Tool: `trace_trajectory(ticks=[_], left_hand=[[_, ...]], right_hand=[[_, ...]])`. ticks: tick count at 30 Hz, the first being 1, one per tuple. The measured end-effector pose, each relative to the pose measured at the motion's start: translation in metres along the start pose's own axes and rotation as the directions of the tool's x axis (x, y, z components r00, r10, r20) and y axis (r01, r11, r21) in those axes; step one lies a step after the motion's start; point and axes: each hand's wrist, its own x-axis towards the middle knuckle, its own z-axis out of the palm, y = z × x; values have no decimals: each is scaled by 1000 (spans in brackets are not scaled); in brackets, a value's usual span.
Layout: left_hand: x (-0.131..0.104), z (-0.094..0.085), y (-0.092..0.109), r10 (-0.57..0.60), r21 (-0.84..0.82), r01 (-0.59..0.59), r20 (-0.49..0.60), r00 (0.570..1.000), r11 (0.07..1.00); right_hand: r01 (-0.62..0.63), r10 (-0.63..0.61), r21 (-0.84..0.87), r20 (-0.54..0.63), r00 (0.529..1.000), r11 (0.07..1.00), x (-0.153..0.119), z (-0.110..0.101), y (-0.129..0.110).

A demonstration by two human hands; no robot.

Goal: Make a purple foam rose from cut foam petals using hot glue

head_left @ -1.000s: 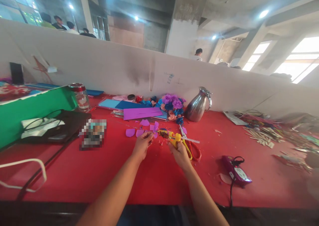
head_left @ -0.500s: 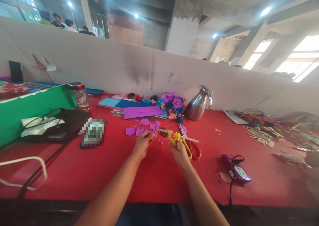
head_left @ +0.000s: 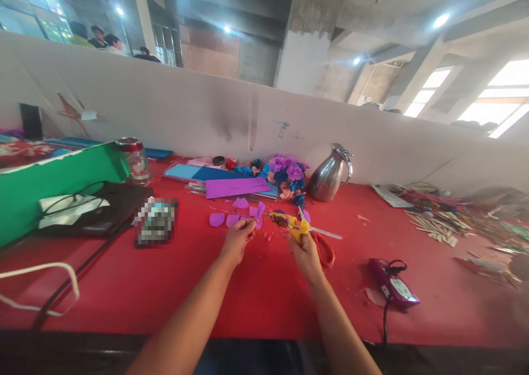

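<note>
My left hand (head_left: 236,242) is closed in a pinch on a small purple paper flower (head_left: 259,214), whose petals stand above the fingertips. My right hand (head_left: 308,256) is wrapped round the handle of a yellow hot glue gun (head_left: 298,226), with a clear glue stick (head_left: 328,232) coming out of its back end. The gun's nozzle points left, a short gap from the flower. Loose purple paper petals (head_left: 217,219) lie on the table behind my left hand. Scissors (head_left: 325,249) with a red handle rest behind my right hand, partly hidden by the gun and the hand.
Behind the petals lie a purple paper sheet (head_left: 235,187) and a bunch of paper flowers (head_left: 285,171). A steel jug (head_left: 330,176) stands at the back. To the right is a purple power socket (head_left: 394,287); on the left are a green box (head_left: 82,182) and a glass jar (head_left: 137,162).
My right hand has drawn the glue gun a little to the right, so its nozzle is now apart from the purple flower. The left hand has stayed nearly still.
</note>
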Motion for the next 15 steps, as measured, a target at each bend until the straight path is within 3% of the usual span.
trace_trajectory(ticks=[4, 7, 9, 11, 13, 15], left_hand=[[-1, 1, 1, 6, -15, -6, -1, 1000, 1000], [-1, 2, 2, 3, -36, -3, -10, 1000, 999], [-1, 2, 2, 7, -62, -8, -7, 1000, 998], [-2, 3, 3, 22, -96, -20, 12, 1000, 995], [-4, 4, 4, 36, -125, -31, 34, 999, 992], [-5, 5, 5, 40, -141, -33, 44, 998, 990]], right_hand=[[-152, 153, 18, -133, 979, 988, 22, -42, 4], [-359, 342, -81, -171, 924, 930, 44, -84, 18], [-468, 430, -220, -200, 880, 856, 57, -109, 30], [-540, 466, -431, -272, 842, 723, 67, -128, 40], [-575, 462, -569, -348, 816, 588, 71, -140, 43], [-597, 438, -613, -410, 800, 517, 70, -145, 40]])
